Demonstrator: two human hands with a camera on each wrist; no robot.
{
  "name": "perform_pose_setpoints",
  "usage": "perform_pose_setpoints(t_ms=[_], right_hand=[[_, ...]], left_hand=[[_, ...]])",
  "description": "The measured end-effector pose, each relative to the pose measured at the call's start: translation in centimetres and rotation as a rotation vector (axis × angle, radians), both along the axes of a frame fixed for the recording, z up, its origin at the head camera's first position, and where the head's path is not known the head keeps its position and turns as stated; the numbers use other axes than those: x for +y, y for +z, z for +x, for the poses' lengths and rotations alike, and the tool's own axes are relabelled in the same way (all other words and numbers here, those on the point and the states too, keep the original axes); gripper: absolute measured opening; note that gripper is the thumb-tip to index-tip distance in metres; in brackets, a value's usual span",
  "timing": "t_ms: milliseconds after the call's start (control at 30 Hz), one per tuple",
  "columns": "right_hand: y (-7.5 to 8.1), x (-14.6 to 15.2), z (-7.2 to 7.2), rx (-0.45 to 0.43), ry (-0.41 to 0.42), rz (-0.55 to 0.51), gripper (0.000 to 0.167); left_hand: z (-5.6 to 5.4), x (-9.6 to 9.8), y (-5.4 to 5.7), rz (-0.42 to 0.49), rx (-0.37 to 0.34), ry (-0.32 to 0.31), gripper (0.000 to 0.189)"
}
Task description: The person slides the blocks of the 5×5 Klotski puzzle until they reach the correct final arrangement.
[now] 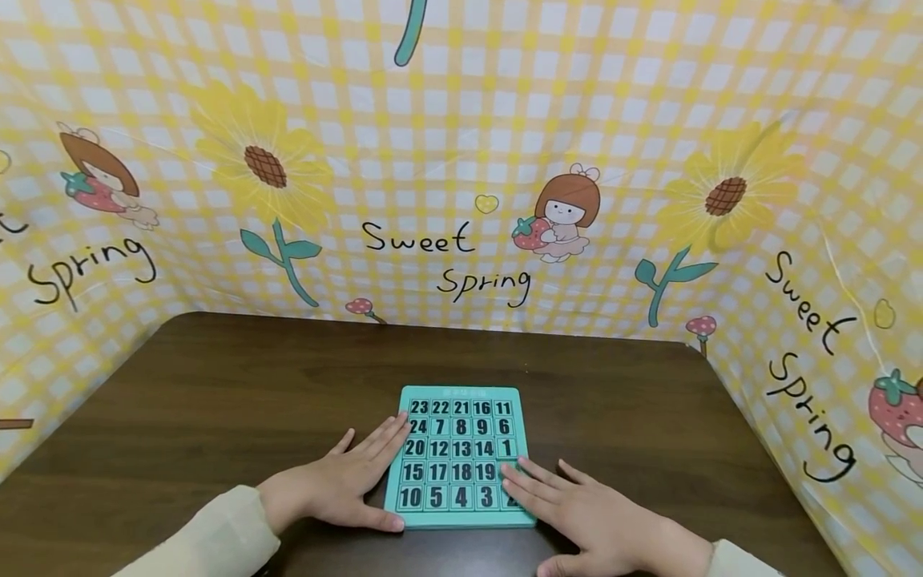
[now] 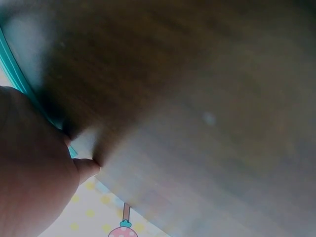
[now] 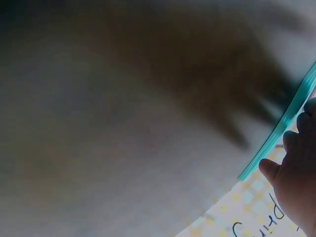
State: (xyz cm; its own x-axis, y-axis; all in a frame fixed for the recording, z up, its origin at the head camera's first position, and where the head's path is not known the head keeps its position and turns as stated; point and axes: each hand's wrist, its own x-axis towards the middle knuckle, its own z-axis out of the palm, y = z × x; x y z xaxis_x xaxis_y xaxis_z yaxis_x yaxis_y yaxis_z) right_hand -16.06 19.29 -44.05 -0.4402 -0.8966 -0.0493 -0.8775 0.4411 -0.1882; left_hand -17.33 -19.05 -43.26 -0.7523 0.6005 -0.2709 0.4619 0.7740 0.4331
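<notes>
A teal sliding number puzzle (image 1: pixel 461 521) lies flat on the table, its tiles marked with black numbers. My left hand (image 1: pixel 339 485) rests along its left side, fingers extended with the tips at the edge and the thumb by the lower left corner. Straight fingers of my right hand (image 1: pixel 587 513) touch the tiles at the lower right. They partly cover the 2 tile (image 1: pixel 511 500) and the spot below the 1 tile (image 1: pixel 506 448). Each wrist view catches only the side of the puzzle (image 3: pixel 281 131) beside the hand; the numbers are out of sight there.
The dark brown wooden table (image 1: pixel 252 385) extends around the puzzle. A yellow-and-white checked cloth (image 1: pixel 433 160) with flowers and lettering stands along the table's back and both sides. Shadows of the hands fall on the tabletop in both wrist views.
</notes>
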Motion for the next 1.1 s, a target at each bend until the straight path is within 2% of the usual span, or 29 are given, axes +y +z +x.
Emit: perform_pose_setpoints(t_ms=[133, 233, 333, 567, 767, 900, 1100], right_hand=[[-0.1, 0.1, 0.5, 0.072, 0.037, 0.006, 0.082], [-0.2, 0.1, 0.5, 0.088, 0.039, 0.007, 0.082], [-0.3, 0.1, 0.4, 0.071, 0.027, 0.002, 0.082], [-0.2, -0.1, -0.5, -0.038, -0.035, -0.007, 0.087], [-0.1, -0.4, -1.5, -0.072, -0.066, 0.01, 0.087], [0.1, -0.6, -1.7, -0.114, -0.081, 0.014, 0.087], [0.1, -1.1, -0.8, -0.05, -0.01, 0.023, 0.087]], left_hand=[[0.0, 0.0, -0.1, -0.003, 0.005, 0.001, 0.119], [-0.1, 0.0, -0.1, -0.005, 0.007, 0.004, 0.119], [-0.1, 0.0, -0.2, -0.008, 0.008, 0.005, 0.119], [0.0, -0.1, -0.2, -0.008, 0.006, 0.004, 0.118], [-0.1, -0.2, -0.2, -0.004, 0.007, 0.001, 0.118], [-0.1, -0.2, 0.0, 0.0, 0.0, 0.001, 0.118], [0.0, -0.1, 0.0, -0.004, 0.004, 0.004, 0.118]])
